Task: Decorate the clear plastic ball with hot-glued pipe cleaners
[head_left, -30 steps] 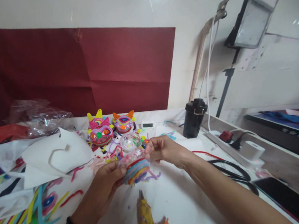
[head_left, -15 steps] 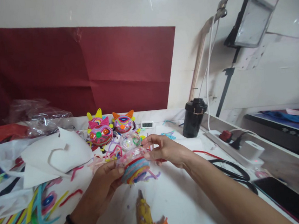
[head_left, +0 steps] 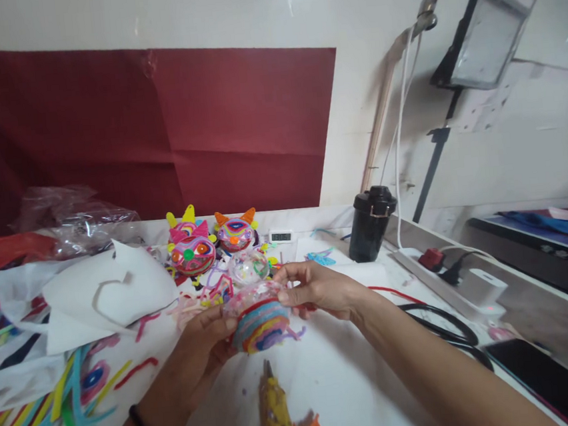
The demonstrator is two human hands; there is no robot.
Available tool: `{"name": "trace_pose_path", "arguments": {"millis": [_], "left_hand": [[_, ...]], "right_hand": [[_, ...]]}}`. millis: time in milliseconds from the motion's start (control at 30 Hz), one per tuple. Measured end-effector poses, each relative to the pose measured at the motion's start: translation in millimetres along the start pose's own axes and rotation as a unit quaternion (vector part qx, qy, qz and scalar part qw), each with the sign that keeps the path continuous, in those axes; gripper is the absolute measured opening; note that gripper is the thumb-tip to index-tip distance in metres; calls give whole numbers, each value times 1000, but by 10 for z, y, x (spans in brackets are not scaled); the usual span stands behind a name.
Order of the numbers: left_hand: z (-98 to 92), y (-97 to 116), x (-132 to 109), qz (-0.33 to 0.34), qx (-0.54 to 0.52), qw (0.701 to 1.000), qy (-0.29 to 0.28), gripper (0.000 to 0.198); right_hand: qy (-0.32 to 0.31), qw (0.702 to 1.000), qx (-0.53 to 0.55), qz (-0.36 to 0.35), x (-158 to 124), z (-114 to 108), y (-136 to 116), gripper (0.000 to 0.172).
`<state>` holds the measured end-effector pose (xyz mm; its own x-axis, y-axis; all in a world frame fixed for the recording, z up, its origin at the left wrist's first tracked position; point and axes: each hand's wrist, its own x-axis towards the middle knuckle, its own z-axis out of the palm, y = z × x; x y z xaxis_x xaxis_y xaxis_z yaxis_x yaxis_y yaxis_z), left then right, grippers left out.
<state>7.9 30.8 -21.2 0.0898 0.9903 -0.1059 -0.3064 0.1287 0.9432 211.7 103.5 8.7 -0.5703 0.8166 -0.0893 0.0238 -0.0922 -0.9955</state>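
Between my two hands is a clear ball partly covered with coiled pipe cleaners (head_left: 263, 324) in red, blue, yellow and purple stripes. My left hand (head_left: 208, 341) grips its left side, thumb near the upper edge of the stripes. From the right, my right hand (head_left: 316, 290) pinches the ball's upper right side with thumb and fingers; some fingertips are hidden behind it. Just below the ball, a yellow hot glue gun (head_left: 277, 411) with an orange trigger lies with its nozzle pointing away from me.
Finished pipe-cleaner animal heads (head_left: 192, 254) and a clear ball (head_left: 249, 267) stand behind. Loose pipe cleaners (head_left: 57, 412) and cut white sheet (head_left: 108, 297) cover the left. On the right are a black cup (head_left: 371, 224), power strip (head_left: 451, 284), coiled black cable (head_left: 443, 323) and phone (head_left: 545, 375).
Both hands keep their hold on the ball, which has tilted slightly so more of its striped face shows. The whole view has shifted a little.
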Motion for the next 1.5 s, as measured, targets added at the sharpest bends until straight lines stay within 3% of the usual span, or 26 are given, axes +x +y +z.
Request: {"name": "trace_pose_path", "arguments": {"millis": [100, 333, 667, 1500], "left_hand": [[-22, -26, 18, 9, -13, 999, -29, 22], [35, -1, -29, 16, -51, 998, -22, 7], [-30, -69, 13, 21, -52, 997, -49, 11], [70, -92, 25, 32, -14, 998, 54, 10]], "right_hand": [[-3, 1000, 2, 2, -3, -17, 15, 46], [-18, 1000, 9, 12, -5, -34, 20, 45], [-40, 999, 9, 10, -5, -60, 42, 40], [-29, 999, 15, 25, 55, -49, 116, 45]]}}
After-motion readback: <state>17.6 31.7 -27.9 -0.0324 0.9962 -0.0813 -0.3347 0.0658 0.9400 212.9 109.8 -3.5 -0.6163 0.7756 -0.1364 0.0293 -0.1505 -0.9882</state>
